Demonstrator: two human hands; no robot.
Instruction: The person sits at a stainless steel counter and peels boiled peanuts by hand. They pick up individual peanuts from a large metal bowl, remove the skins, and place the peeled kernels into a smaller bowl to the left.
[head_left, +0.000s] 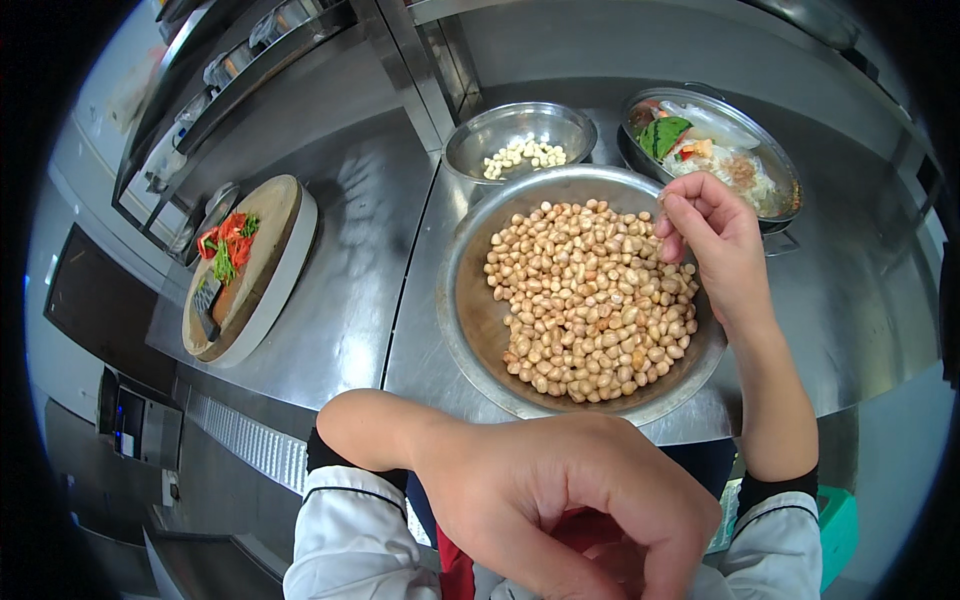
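A large metal bowl (472, 315) full of skin-on peanuts (592, 300) sits on the steel counter. Above its right rim is my right hand (701, 232), thumb and fingertips pinched together around something small that I cannot make out. My left hand (570, 487) is raised close to the camera, in front of my chest, its fingers curled and the fingertips partly cut off by the lower edge; whether it holds anything is unclear. Behind the peanuts stands a smaller metal bowl (480, 139) with pale peeled nuts (525, 154).
At the back right a metal bowl (787, 169) holds food scraps and watermelon rind (664, 136). To the left, a round chopping block (262, 232) carries a cleaver (205, 304) and cut red and green vegetables (231, 240). A steel shelf post (409, 82) rises behind.
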